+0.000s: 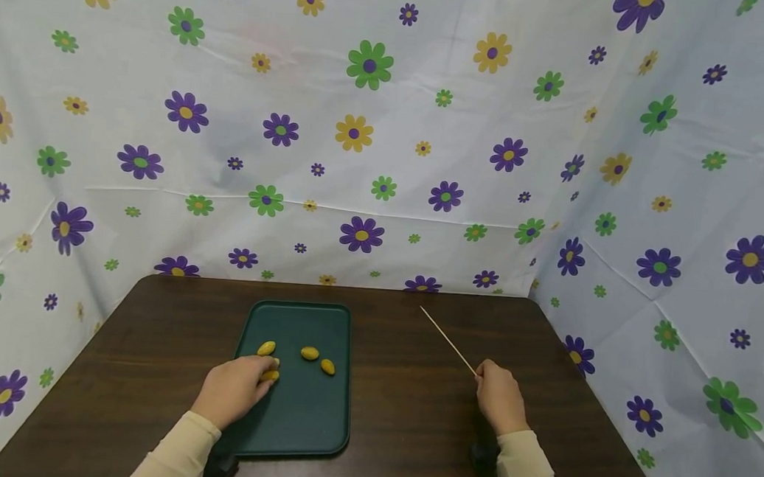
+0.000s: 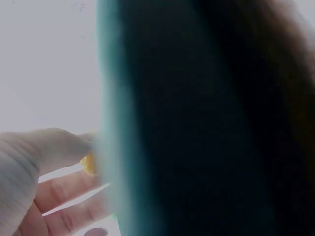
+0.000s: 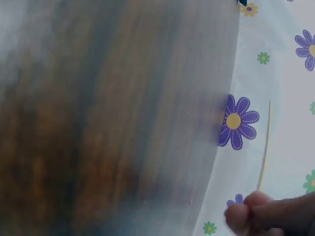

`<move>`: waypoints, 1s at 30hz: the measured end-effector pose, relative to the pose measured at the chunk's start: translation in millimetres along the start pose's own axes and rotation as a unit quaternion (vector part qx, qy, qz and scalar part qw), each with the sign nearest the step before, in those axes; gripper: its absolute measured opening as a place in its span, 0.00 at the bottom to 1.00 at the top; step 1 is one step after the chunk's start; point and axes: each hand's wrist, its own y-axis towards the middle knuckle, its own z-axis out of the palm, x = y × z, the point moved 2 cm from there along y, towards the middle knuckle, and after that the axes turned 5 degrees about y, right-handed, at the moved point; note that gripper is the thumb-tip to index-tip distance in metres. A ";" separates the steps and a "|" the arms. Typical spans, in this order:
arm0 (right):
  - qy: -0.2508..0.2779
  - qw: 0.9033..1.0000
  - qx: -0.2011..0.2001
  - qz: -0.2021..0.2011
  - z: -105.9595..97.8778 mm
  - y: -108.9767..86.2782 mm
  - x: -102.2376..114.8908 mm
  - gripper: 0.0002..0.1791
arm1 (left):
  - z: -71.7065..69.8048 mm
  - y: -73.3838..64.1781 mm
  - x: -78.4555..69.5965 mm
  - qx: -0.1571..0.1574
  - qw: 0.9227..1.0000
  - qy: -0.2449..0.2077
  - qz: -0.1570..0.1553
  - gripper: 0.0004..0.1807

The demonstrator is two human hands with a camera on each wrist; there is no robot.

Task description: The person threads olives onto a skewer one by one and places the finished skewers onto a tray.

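Note:
My left hand (image 1: pixel 235 389) is over the left side of a dark green tray (image 1: pixel 298 428). Its thumb and fingers pinch a small yellow oval fruit (image 1: pixel 269 376), which also shows between them in the left wrist view (image 2: pixel 89 163). Just beyond the fingertips lies another yellow fruit (image 1: pixel 266 348). Two more, one yellow fruit (image 1: pixel 310 353) and a second yellow fruit (image 1: pixel 327 366), rest on the tray further right. Right of the tray, my right hand (image 1: pixel 501 397) grips the near end of a thin wooden skewer (image 1: pixel 448 339). Its bare far end points forward and left.
The tray lies on a dark brown wooden table (image 1: pixel 403 410). A white flowered cloth (image 1: pixel 387 165) hangs behind the table and along its sides. In the left wrist view the tray's edge (image 2: pixel 115 123) blocks much of the picture.

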 end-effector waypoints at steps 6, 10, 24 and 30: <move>-0.016 0.998 -0.060 -0.005 -4.9 2.5 -3.6 0.02 | -2.0 1.1 0.1 0.001 1.000 0.001 0.000 0.11; -0.036 0.993 -0.105 -0.026 -7.9 3.8 -3.9 0.02 | -3.1 1.6 0.8 -0.002 1.000 -0.001 0.001 0.11; 0.069 0.989 -0.128 -0.022 -10.4 12.0 -15.0 0.04 | -6.6 3.4 3.3 0.014 1.000 -0.007 -0.010 0.11; 0.074 0.988 -0.131 -0.029 -10.7 13.5 -18.2 0.05 | -8.1 3.5 4.1 0.025 1.000 -0.009 -0.013 0.11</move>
